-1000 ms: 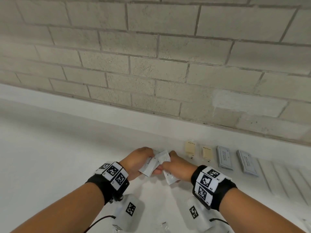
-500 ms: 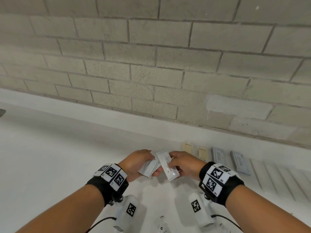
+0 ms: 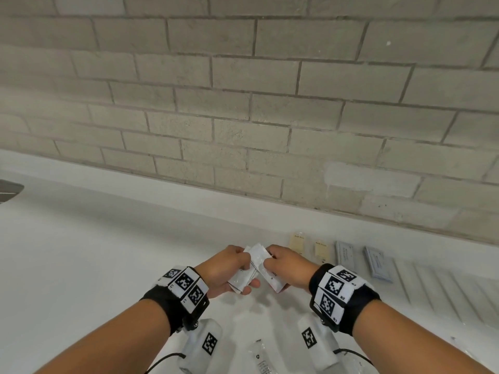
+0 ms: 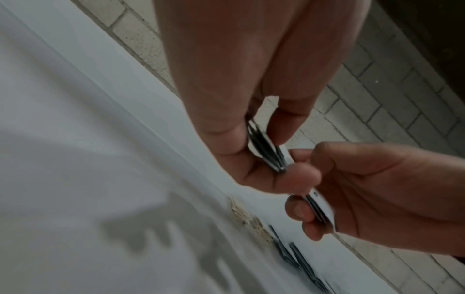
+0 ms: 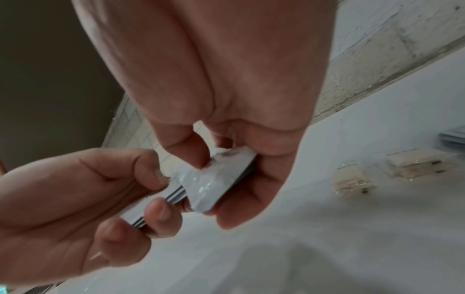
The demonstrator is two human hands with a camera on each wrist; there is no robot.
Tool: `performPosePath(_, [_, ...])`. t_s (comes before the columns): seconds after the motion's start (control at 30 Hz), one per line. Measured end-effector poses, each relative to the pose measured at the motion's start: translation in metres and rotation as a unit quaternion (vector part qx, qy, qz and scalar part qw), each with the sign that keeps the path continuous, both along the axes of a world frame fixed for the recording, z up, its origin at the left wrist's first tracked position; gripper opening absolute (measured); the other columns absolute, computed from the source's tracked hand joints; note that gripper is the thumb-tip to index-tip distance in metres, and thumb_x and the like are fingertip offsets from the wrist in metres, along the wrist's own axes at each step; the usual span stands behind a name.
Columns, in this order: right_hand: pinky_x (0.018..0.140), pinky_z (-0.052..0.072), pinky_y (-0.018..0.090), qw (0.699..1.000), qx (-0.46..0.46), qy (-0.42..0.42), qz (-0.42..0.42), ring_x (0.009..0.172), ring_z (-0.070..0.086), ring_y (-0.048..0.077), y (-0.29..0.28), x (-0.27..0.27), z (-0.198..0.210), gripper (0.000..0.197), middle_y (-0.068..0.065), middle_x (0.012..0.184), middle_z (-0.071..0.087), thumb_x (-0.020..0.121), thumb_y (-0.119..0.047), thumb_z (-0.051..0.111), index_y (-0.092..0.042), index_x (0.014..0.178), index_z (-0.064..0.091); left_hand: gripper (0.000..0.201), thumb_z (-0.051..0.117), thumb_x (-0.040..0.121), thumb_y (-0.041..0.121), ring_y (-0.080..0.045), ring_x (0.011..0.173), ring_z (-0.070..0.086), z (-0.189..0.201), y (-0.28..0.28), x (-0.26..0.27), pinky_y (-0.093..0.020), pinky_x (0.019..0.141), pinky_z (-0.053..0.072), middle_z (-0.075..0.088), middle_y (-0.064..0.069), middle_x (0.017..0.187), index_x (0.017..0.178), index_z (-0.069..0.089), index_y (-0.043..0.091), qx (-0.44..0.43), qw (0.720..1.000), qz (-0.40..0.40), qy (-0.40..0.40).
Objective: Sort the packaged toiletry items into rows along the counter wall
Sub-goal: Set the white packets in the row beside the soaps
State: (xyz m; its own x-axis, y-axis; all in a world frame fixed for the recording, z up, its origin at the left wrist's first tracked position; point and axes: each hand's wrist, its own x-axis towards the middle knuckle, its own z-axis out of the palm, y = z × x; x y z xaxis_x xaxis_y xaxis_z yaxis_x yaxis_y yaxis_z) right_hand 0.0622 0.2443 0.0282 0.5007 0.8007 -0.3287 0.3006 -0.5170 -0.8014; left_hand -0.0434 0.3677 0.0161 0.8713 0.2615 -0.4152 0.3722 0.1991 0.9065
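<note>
Both hands up over the counter (image 3: 81, 252), fingers curled. Left hand (image 3: 224, 271) grips a fanned stack of white sachets (image 3: 243, 279); right hand (image 3: 289, 265) pinches one white sachet (image 3: 267, 273) that overlaps the stack's top edge. Right wrist view: thumb on the sachet's face, fingers beneath. Just right of the hands, near the wall: two beige packets (image 3: 297, 242) side by side, then two grey-blue packets (image 3: 345, 253). Clear wrapped item (image 3: 260, 357) lies on the counter between the forearms. Grey brick wall (image 3: 243, 117) behind.
</note>
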Motion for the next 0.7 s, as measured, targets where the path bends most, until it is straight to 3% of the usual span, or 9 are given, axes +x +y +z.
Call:
performPosePath(0.1, [0.051, 0.046, 0.023, 1.000, -0.006, 0.000, -0.005, 0.068, 0.049, 0.011, -0.001, -0.003, -0.001, 0.014, 0.000, 0.081, 0.048, 0.095, -0.007, 0.036, -0.011, 0.103, 0.047, 0.019, 0.038, 0.090, -0.001, -0.024, 0.072, 0.066, 0.002, -0.001, -0.005, -0.029, 0.061, 0.055, 0.060, -0.017, 0.098, 0.099, 0.055, 0.003, 0.012, 1.000, 0.005, 0.009])
performPosePath(0.2, [0.056, 0.048, 0.026, 1.000, -0.003, 0.006, -0.014, 0.071, 0.050, 0.014, 0.002, -0.005, -0.002, 0.019, 0.003, 0.085, 0.049, 0.095, -0.007, 0.037, -0.006, 0.110, 0.049, 0.018, 0.050, 0.088, -0.001, -0.028, 0.074, 0.065, 0.000, 0.004, -0.009, -0.035, 0.075, 0.060, 0.063, -0.019, 0.101, 0.106, 0.053, 0.002, 0.001, 0.998, 0.058, 0.001])
performPosePath(0.33, [0.057, 0.050, 0.026, 0.999, 0.007, 0.022, -0.035, 0.072, 0.053, 0.014, 0.004, -0.003, -0.009, 0.024, 0.003, 0.088, 0.051, 0.094, -0.007, 0.039, -0.005, 0.115, 0.050, 0.031, 0.064, 0.084, -0.004, -0.028, 0.068, 0.071, -0.004, 0.014, -0.009, -0.029, 0.060, 0.061, 0.067, -0.025, 0.107, 0.112, 0.050, 0.003, -0.002, 0.987, 0.155, -0.036])
performPosePath(0.43, [0.058, 0.050, 0.025, 0.998, 0.003, 0.033, -0.046, 0.073, 0.056, 0.017, 0.005, 0.002, -0.016, 0.024, 0.005, 0.087, 0.054, 0.092, -0.004, 0.041, -0.004, 0.111, 0.056, 0.035, 0.069, 0.082, -0.003, -0.018, 0.058, 0.070, -0.010, 0.025, -0.004, -0.021, 0.048, 0.053, 0.070, -0.020, 0.096, 0.111, 0.051, 0.002, 0.033, 0.980, 0.189, -0.044])
performPosePath(0.5, [0.060, 0.044, 0.027, 0.998, -0.008, 0.017, -0.056, 0.071, 0.053, 0.019, 0.008, 0.011, -0.020, 0.011, 0.006, 0.081, 0.053, 0.088, -0.003, 0.047, -0.006, 0.089, 0.058, 0.033, 0.071, 0.080, -0.002, -0.012, 0.051, 0.064, -0.014, 0.038, 0.003, -0.018, 0.045, 0.049, 0.068, -0.014, 0.080, 0.109, 0.056, -0.002, 0.061, 0.979, 0.189, -0.035])
performPosePath(0.57, [0.059, 0.036, 0.025, 0.997, -0.028, -0.010, -0.075, 0.062, 0.047, 0.015, 0.012, 0.027, -0.026, 0.022, 0.001, 0.068, 0.049, 0.084, -0.002, 0.053, -0.013, 0.066, 0.049, 0.027, 0.071, 0.078, -0.002, -0.011, 0.047, 0.056, -0.016, 0.056, 0.012, -0.017, 0.045, 0.046, 0.061, -0.010, 0.069, 0.103, 0.060, -0.004, 0.090, 0.979, 0.184, -0.014])
performPosePath(0.63, [0.058, 0.036, 0.025, 0.993, -0.045, -0.022, -0.106, 0.063, 0.048, 0.017, 0.019, 0.046, -0.030, 0.028, 0.002, 0.065, 0.048, 0.081, 0.000, 0.057, -0.014, 0.059, 0.046, 0.015, 0.072, 0.077, -0.003, -0.013, 0.050, 0.050, -0.018, 0.074, 0.024, -0.017, 0.045, 0.044, 0.054, -0.009, 0.064, 0.088, 0.061, -0.002, 0.114, 0.982, 0.152, 0.017])
performPosePath(0.7, [0.056, 0.040, 0.024, 0.989, -0.065, -0.008, -0.133, 0.072, 0.053, 0.020, 0.030, 0.065, -0.034, 0.019, 0.006, 0.073, 0.055, 0.083, -0.001, 0.061, -0.010, 0.068, 0.053, 0.017, 0.071, 0.075, -0.005, -0.013, 0.049, 0.046, -0.022, 0.090, 0.038, -0.018, 0.045, 0.041, 0.050, -0.008, 0.061, 0.075, 0.057, 0.004, 0.147, 0.982, 0.096, 0.068])
